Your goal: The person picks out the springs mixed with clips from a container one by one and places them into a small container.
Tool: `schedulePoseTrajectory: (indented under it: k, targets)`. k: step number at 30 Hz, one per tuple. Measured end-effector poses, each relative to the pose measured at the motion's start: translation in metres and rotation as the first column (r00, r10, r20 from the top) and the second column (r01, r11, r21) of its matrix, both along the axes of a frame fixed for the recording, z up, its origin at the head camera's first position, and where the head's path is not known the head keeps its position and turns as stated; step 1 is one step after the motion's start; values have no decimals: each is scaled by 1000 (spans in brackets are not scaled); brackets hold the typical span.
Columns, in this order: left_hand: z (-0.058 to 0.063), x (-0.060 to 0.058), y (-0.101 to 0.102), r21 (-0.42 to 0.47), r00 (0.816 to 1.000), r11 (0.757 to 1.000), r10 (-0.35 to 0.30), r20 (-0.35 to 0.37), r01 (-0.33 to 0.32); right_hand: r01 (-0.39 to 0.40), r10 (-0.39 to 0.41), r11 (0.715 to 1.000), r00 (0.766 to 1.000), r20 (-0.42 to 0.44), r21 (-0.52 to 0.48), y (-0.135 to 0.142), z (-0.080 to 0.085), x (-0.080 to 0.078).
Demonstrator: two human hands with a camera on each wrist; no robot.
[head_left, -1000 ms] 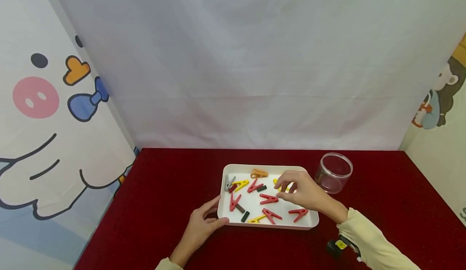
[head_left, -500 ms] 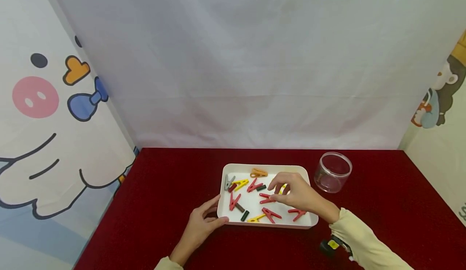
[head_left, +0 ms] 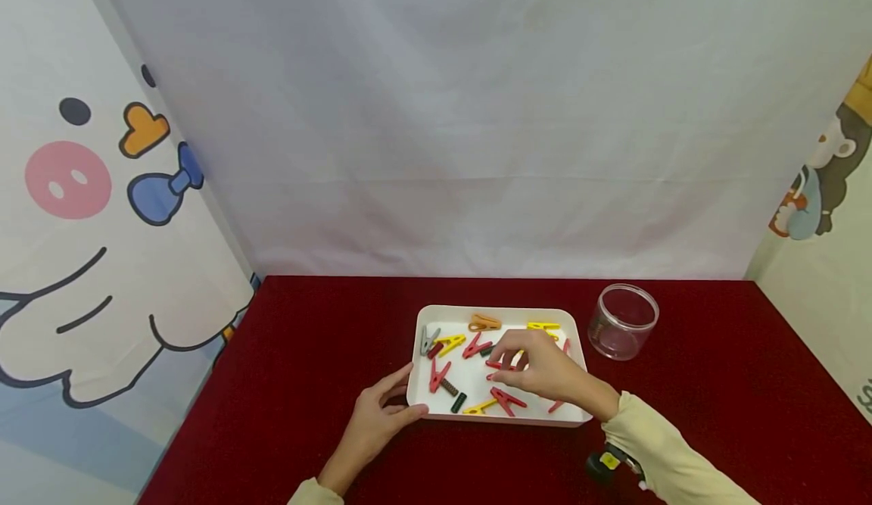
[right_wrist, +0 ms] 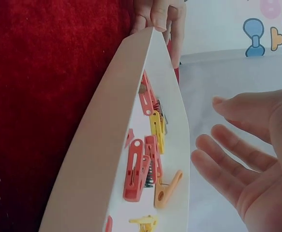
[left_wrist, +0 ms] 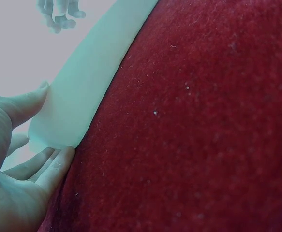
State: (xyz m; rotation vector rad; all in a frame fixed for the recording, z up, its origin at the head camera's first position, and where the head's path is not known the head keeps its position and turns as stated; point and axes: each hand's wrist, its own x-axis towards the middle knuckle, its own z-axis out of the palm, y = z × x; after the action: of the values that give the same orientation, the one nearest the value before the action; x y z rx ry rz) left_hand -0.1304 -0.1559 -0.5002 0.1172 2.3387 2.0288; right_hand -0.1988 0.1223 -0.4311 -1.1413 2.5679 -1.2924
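tray (head_left: 470, 376): white; clips (right_wrist: 132, 181): red, yellow, orange, grey; cloth (head_left: 320, 346): deep red; sleeve (head_left: 671, 452): pale yellow

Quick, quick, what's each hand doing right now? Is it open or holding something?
Left hand: closed, holding the tray at a corner.
Right hand: open over the tray, holding nothing.

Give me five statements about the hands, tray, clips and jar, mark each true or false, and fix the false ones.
1. The left hand holds the white tray at a corner. True.
2. The clear jar stands inside the tray. False: it stands on the red table, outside the tray.
3. The orange clip lies near the tray's far edge. True.
4. The right hand pinches a yellow clip. False: it holds nothing.
5. A grey clip lies inside the tray. True.
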Motion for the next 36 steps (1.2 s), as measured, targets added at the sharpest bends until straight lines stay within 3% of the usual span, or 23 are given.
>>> schedulePoseTrajectory:
  k: [18,36]
  targets:
    - [-2,0,-2,12,1000,1000,-11,-6,11,-85,85,996,996,-1,7,-16,-8,-1]
    - [-6,-1,-2,47,1000,999,-16,-10,16,-108,107,994,994,7,28,-31,-22,2]
